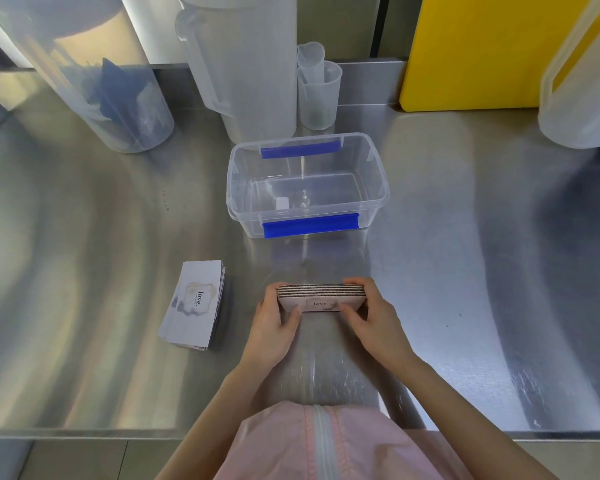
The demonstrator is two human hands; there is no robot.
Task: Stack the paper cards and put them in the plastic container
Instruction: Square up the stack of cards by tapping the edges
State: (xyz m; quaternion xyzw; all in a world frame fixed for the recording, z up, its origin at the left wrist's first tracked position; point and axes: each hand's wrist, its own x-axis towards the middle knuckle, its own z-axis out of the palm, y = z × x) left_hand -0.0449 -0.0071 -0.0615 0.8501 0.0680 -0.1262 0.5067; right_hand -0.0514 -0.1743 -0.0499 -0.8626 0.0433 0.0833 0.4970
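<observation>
A squared stack of paper cards (321, 297) printed "love." stands on its long edge on the steel table, tilted slightly toward me. My left hand (276, 323) grips its left end and my right hand (373, 318) grips its right end. A second pile of cards (194, 303) lies flat and loosely fanned to the left of my hands. The clear plastic container (307, 183) with two blue clips sits open, without a lid, straight beyond the held stack; only a small white tag shows inside it.
The steel table (465, 271) stretches wide on both sides. Along the back stand a clear bin with blue items (94, 81), a tall clear jug (243, 64), two small measuring cups (317, 88), a yellow board (475, 50) and a white jug (582, 84).
</observation>
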